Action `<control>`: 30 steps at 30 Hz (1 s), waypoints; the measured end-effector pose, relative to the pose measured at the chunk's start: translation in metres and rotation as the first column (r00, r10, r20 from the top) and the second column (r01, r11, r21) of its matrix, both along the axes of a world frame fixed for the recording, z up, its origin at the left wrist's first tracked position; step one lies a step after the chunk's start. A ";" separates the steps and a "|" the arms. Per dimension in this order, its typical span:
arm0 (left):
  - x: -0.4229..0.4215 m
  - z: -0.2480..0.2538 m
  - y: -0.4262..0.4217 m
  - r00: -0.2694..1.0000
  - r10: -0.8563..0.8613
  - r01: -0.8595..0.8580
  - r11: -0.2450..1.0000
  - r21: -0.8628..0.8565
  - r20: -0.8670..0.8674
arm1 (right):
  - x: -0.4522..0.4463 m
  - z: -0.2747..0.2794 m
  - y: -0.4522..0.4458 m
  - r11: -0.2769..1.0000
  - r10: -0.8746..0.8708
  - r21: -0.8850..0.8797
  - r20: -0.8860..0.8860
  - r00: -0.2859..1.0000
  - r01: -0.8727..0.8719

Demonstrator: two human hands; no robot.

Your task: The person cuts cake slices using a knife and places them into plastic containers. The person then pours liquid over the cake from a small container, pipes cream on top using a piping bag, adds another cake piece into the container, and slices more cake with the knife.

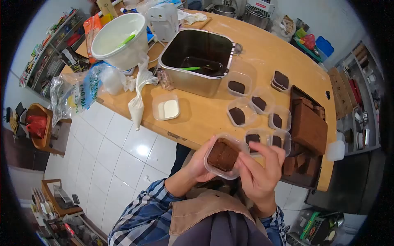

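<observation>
In my left hand (200,165) is a small clear plastic cup (227,175), tilted toward me. Inside it lies a squarish piece of brown chocolate cake (222,156). My right hand (260,178) is at the cup's right rim, its fingertips touching the rim or the cake's edge, and its other fingers are bent and apart. Just beyond stand several clear cups with dark chocolate in them, among them one cup (237,116) and another cup (259,103). A dark tray (296,177) to the right carries a large slab of chocolate cake (310,128) and cut pieces.
A deep metal pan (196,80) with dark chocolate and a green spatula (189,68) stands mid-table. Left of it are a white bowl (119,53), a hand mixer (162,22), a filled piping bag (137,100) and a cup of white cream (167,108). Plastic packaging (67,94) overhangs the table's left edge.
</observation>
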State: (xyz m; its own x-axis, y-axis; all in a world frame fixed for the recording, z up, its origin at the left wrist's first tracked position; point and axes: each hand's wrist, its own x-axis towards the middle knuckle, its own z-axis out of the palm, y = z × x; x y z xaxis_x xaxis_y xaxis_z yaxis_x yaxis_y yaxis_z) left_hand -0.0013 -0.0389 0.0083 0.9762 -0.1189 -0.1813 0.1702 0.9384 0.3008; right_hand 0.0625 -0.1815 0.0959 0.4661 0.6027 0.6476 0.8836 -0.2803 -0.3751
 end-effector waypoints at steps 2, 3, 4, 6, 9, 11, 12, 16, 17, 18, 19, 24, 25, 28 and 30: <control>-0.002 0.006 -0.003 0.997 -0.070 0.071 0.997 -0.041 0.033 | 0.009 -0.002 -0.002 1.000 -0.004 -0.012 0.020 1.000 0.004; -0.002 0.007 -0.005 0.994 -0.102 0.104 0.993 -0.060 0.049 | 0.011 0.000 -0.003 1.000 0.006 -0.027 0.022 1.000 -0.006; -0.001 0.007 -0.007 0.990 -0.126 0.132 0.987 -0.091 0.067 | 0.013 0.001 -0.002 0.999 0.019 -0.041 0.022 1.000 -0.018; 0.000 0.008 -0.009 0.981 -0.165 0.179 0.972 -0.149 0.102 | 0.014 0.004 -0.003 0.997 0.041 -0.071 -0.001 0.999 -0.041; 0.001 0.010 -0.011 0.980 -0.169 0.181 0.978 -0.103 0.108 | 0.014 0.006 -0.004 0.990 0.063 -0.123 -0.047 0.997 -0.069; 0.002 0.022 -0.014 0.986 -0.157 0.162 0.984 0.075 -0.059 | 0.014 0.005 -0.005 0.982 0.073 -0.170 -0.054 0.996 -0.082; 0.002 0.026 -0.015 0.980 -0.140 0.163 0.973 0.165 -0.140 | 0.013 0.005 -0.005 0.980 0.076 -0.178 -0.069 0.995 -0.087; 0.003 0.024 -0.017 0.977 -0.152 0.173 0.975 0.141 -0.149 | 0.015 -0.001 -0.006 0.972 0.095 -0.203 -0.129 0.987 -0.120; 0.003 0.024 -0.017 0.976 -0.155 0.177 0.973 0.146 -0.151 | 0.015 -0.004 -0.007 0.969 0.104 -0.207 -0.144 0.984 -0.132; 0.003 0.023 -0.017 0.975 -0.159 0.182 0.972 0.151 -0.153 | 0.015 -0.004 -0.007 0.968 0.105 -0.213 -0.151 0.983 -0.136; 0.003 0.021 -0.016 0.974 -0.166 0.191 0.968 0.162 -0.157 | 0.015 -0.004 -0.007 0.966 0.105 -0.219 -0.159 0.982 -0.139; 0.004 0.019 -0.016 0.972 -0.165 0.197 0.961 0.194 -0.167 | 0.012 -0.007 -0.007 0.963 0.106 -0.224 -0.210 0.972 -0.153; 0.005 0.020 -0.017 0.974 -0.154 0.187 0.962 0.200 -0.168 | 0.011 -0.009 -0.006 0.963 0.106 -0.219 -0.235 0.966 -0.159; 0.006 0.022 -0.018 0.977 -0.136 0.170 0.962 0.215 -0.166 | 0.008 -0.011 -0.005 0.963 0.101 -0.216 -0.272 0.957 -0.163; 0.006 0.021 -0.018 0.977 -0.141 0.174 0.960 0.221 -0.159 | 0.006 -0.011 -0.005 0.962 0.093 -0.223 -0.281 0.955 -0.160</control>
